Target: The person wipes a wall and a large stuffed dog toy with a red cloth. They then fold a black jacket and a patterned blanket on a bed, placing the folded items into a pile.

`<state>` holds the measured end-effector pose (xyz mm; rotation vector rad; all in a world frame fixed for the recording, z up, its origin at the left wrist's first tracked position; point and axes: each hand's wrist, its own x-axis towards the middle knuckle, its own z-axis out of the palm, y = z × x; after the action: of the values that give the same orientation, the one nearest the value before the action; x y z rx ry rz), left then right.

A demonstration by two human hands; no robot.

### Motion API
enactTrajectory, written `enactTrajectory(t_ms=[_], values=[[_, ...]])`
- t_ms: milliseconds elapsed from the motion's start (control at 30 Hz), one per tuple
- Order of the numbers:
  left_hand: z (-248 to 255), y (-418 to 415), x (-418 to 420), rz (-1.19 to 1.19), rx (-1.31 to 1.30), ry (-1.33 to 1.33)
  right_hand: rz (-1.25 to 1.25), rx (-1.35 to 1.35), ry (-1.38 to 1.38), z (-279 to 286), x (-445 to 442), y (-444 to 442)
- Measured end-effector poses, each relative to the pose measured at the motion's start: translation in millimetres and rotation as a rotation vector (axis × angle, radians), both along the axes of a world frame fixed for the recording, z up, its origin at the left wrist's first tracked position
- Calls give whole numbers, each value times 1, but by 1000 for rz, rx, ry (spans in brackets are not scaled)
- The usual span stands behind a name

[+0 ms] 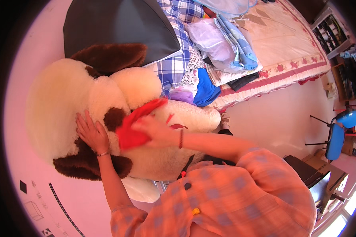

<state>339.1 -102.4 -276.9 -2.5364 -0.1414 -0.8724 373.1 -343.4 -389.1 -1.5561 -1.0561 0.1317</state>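
A large cream plush dog [163, 160] fills the space before me, its head towards the left. Brown fur covers its upper ear [115, 56], its lower ear [83, 166] and its nose [114, 117]. My left hand [92, 133] rests spread on the dog's head, beside the nose, holding nothing. A red cloth [133, 137] is gripped in my right hand [155, 130] against the dog just below the nose. That hand and the cloth are blurred. The cloth hides part of the dog's front.
A dark grey panel-like object [118, 26] stands behind the dog. Folded clothes [240, 44] and a blue checked fabric [172, 68] lie on a bed with a floral cover [279, 38]. A blue chair [335, 140] and a cardboard box [323, 164] are at the right.
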Motion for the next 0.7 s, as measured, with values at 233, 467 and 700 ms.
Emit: enactTrajectory(t_ms=[233, 467, 700], values=[[-9, 6, 1, 10, 26, 35, -32, -370, 150, -149, -17, -53], [-19, 17, 0, 59, 84, 28, -36, -1735, 984, -347, -34, -262], [-14, 4, 13, 45, 78, 6, -577, -48, 361, -163, 9, -77]])
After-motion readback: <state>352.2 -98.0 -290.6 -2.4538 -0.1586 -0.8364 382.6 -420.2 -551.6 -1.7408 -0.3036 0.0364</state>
